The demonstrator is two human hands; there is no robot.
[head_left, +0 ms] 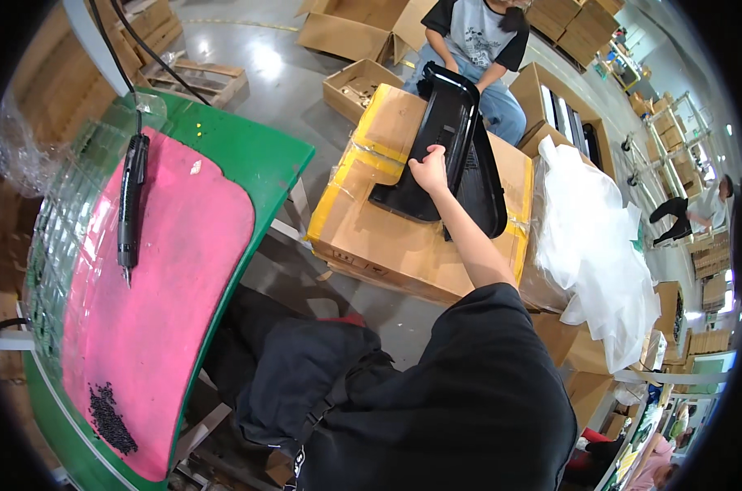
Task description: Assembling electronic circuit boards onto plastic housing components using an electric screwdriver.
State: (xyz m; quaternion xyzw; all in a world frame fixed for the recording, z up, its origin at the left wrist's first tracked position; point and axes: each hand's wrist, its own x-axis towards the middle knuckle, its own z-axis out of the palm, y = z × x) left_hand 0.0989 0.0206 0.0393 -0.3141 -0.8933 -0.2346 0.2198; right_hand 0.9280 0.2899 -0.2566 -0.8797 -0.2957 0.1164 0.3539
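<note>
The right hand (430, 169) reaches far out and grasps the edge of a black plastic tray (446, 123) — tilted up off the stack (469, 192) on the cardboard box (387, 229), likely to separate it. Left hand is out of sight.

A factory packing floor: stacked cardboard cartons (403, 221), wooden pallets (195, 78), a green workbench (256, 155) and a hanging electric screwdriver (129, 204).

Tray (448, 114): glossy black, plain. Carton (387, 237) beneath it: brown, yellow tape bands along the edges. Mat (166, 270): pink, on a green table (256, 155), with a patch of small black screws (110, 419); hanging screwdriver (129, 200) black; plastic sheet (596, 245) white; sleeve (485, 385) black.
</note>
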